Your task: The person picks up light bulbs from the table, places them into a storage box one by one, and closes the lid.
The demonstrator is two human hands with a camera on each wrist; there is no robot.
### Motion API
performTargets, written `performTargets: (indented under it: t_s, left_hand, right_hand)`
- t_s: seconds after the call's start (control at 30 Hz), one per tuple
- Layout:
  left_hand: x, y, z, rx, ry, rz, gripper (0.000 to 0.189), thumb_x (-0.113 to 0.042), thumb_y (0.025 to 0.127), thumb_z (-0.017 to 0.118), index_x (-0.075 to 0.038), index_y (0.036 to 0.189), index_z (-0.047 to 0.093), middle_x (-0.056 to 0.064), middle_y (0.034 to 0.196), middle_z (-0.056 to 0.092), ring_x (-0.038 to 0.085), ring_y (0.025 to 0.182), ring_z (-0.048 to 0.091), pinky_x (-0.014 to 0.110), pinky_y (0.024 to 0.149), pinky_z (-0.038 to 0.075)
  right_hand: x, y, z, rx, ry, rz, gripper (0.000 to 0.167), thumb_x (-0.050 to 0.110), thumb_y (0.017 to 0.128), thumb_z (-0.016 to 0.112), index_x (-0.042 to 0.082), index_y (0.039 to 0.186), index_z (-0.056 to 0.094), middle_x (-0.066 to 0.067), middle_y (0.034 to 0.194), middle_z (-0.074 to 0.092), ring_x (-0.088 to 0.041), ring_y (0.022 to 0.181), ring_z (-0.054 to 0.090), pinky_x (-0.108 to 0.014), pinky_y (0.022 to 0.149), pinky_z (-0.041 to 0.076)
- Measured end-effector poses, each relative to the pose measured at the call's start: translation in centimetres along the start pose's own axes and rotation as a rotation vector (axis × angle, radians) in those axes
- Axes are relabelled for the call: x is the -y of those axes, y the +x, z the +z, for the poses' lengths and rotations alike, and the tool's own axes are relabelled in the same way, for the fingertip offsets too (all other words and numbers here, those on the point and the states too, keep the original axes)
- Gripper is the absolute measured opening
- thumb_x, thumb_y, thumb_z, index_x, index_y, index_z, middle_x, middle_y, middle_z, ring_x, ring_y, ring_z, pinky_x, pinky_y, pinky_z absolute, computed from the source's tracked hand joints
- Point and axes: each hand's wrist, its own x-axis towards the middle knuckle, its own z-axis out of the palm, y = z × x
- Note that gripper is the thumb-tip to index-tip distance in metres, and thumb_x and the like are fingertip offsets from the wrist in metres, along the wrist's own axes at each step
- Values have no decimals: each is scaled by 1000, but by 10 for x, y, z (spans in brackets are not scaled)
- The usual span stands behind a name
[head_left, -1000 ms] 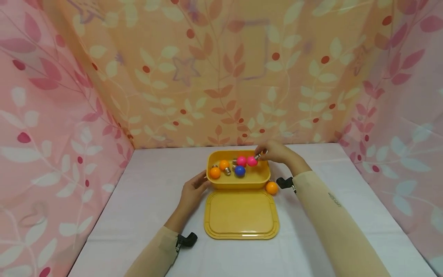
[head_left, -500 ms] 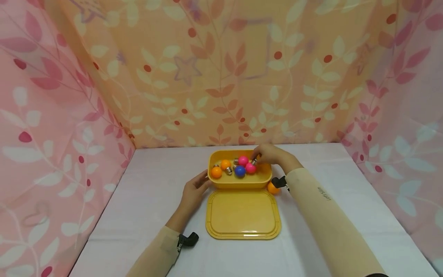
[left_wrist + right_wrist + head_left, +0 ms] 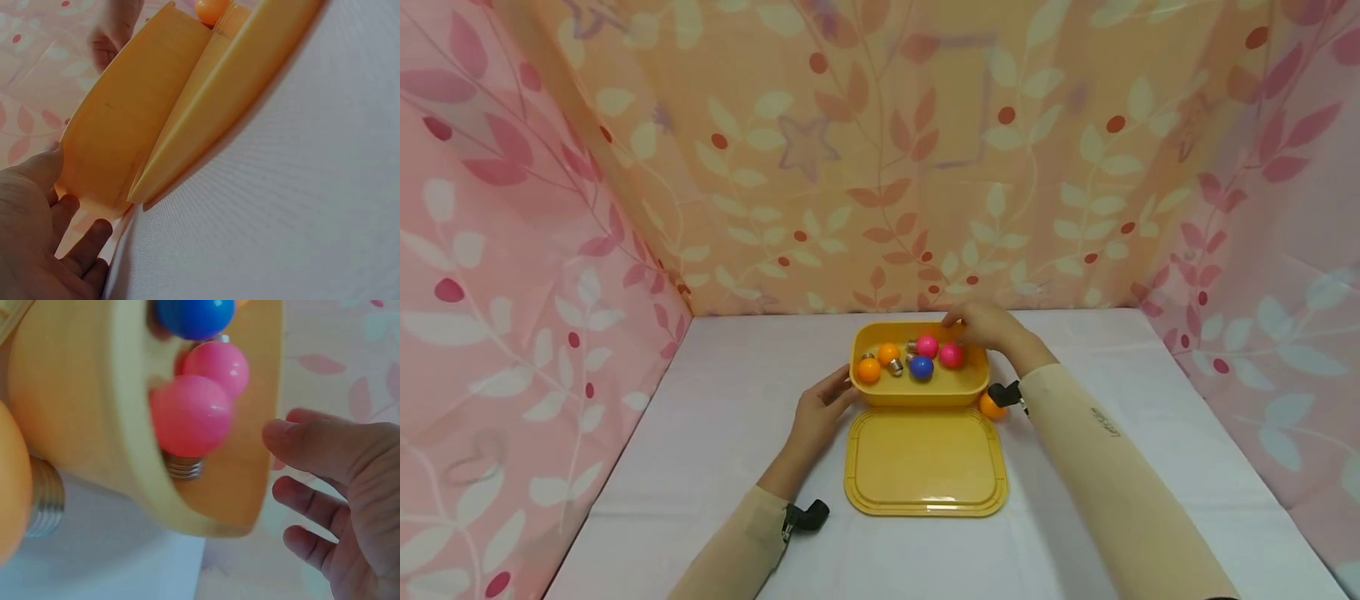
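Step in hand, in my judgement: filling the yellow box [image 3: 917, 399], five bulbs being inside it and one outside. Findings run left to right, as seen from the head.

At the box's left end is the left hand [image 3: 817, 414]. Fingers are loosely extended and spread, not wrapped round anything; the thumb rests against the box's side, apparently steadying it.

Inside the box, the left orange bulb [image 3: 868, 371] lies near the left end, with the second orange bulb [image 3: 888, 354] just beside it. About the middle, the blue bulb [image 3: 921, 367] lies toward the front and the left pink bulb [image 3: 927, 346] behind it. The right pink bulb [image 3: 951, 356] lies nearest the box's right end. All five lie on their sides.

The lid [image 3: 927, 462] lies flat, close in front of the box; contact between the two cannot be confirmed.

Over the box's back right corner is the right hand [image 3: 988, 327]. Its fingers are parted and gently bent, and it holds nothing. Contact with the rim cannot be determined.

Just beside the box's front right corner lies the outer orange bulb [image 3: 990, 407], partly hidden. The next move would call for the right hand to pinch that bulb and lift it over the rim.
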Motion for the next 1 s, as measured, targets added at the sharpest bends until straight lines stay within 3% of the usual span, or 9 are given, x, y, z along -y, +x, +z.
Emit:
performTargets:
  t_s: [0.2, 0.47, 0.63, 1.0]
  left_hand:
    - [1, 3, -4, 15, 3, 13, 54, -22, 99, 71, -13, 149, 55, 7, 146, 61, 26, 130, 60, 49, 114, 45]
    - [28, 12, -2, 6, 13, 6, 54, -27, 98, 72, -21, 149, 55, 2, 147, 60, 23, 131, 60, 47, 114, 45]
    - [30, 11, -3, 8, -13, 20, 52, -33, 96, 74, -27, 145, 59, -3, 144, 62, 20, 129, 61, 46, 112, 47]
    - [31, 10, -3, 15, 5, 25, 53, -39, 95, 73, -31, 146, 58, -7, 142, 63, 16, 128, 62, 44, 111, 48]
  right_hand:
    - [6, -8, -12, -105, -4, 23, 29, 16, 95, 73, 17, 124, 74, -4, 126, 70, -33, 123, 60, -53, 109, 48]
    - [13, -37, -18, -236, 36, -23, 32, 21, 93, 77, 17, 125, 74, -4, 124, 72, -32, 120, 62, -53, 104, 52]
    - [14, -60, -17, -313, 77, -64, 33, 19, 93, 76, 14, 125, 73, -5, 123, 71, -32, 117, 62, -55, 102, 52]
    - [9, -106, -1, -453, 141, -28, 37, 22, 91, 80, 12, 126, 72, -10, 130, 69, -33, 125, 56, -59, 108, 43]
